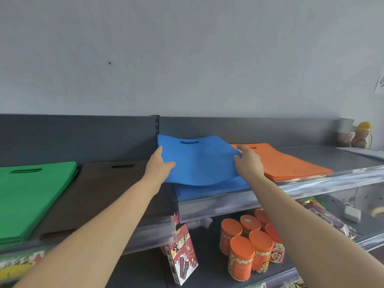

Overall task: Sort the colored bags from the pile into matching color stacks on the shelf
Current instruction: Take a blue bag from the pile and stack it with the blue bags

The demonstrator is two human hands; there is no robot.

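A blue bag (pixel 199 161) with a cut-out handle hangs flat just above the blue stack (pixel 207 191) on the top shelf (pixel 311 183). My left hand (pixel 160 165) pinches its left edge, thumb on top. My right hand (pixel 248 162) pinches its right edge. To the right lies an orange stack (pixel 291 163). Left of my left arm lie a brown stack (pixel 97 194) and a green stack (pixel 29 194).
The shelf's grey back panel (pixel 83 132) rises behind the stacks. Below are orange-lidded jars (pixel 249 246), a snack box (pixel 182 258) and packets (pixel 324 215). Two jars (pixel 353 136) stand at the far right of the top shelf.
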